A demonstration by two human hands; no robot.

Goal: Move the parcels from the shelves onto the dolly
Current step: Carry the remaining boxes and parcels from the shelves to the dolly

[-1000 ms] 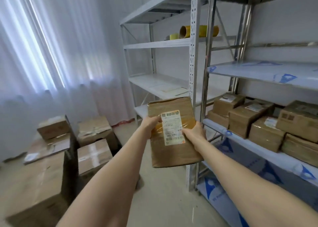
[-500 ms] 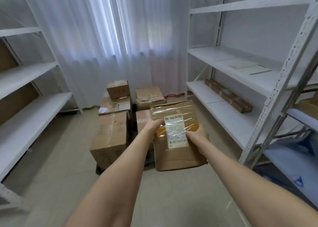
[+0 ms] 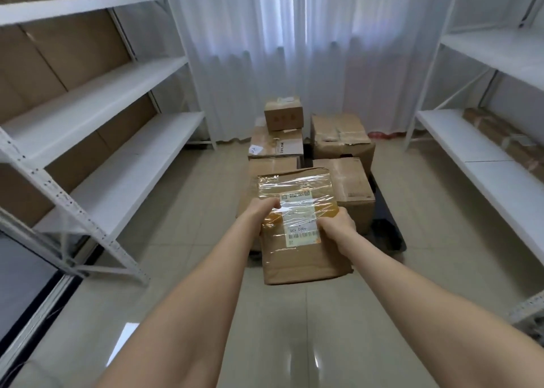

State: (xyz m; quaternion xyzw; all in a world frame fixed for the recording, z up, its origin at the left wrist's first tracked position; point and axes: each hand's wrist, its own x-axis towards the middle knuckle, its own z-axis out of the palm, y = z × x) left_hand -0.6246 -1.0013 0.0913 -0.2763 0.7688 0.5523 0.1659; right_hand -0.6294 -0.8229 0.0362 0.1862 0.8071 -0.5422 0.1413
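I hold a brown cardboard parcel (image 3: 300, 258) wrapped in clear tape, with a white barcode label on top, out in front of me. My left hand (image 3: 262, 211) grips its left edge and my right hand (image 3: 335, 225) grips its right edge. Beyond it on the floor stands the black dolly (image 3: 388, 231), loaded with several cardboard boxes (image 3: 350, 187). A small box (image 3: 284, 113) tops the far stack. The held parcel hides the near left part of the load.
White metal shelves (image 3: 97, 140) line the left side with bare boards. A second white shelf unit (image 3: 468, 140) on the right carries a long flat brown package (image 3: 506, 137). White curtains hang behind the dolly. The floor is pale glossy tile.
My view has swung left, away from the shelf of parcels, and now faces the dolly head-on. Both hands have kept hold of the parcel, now closer to the dolly's boxes.
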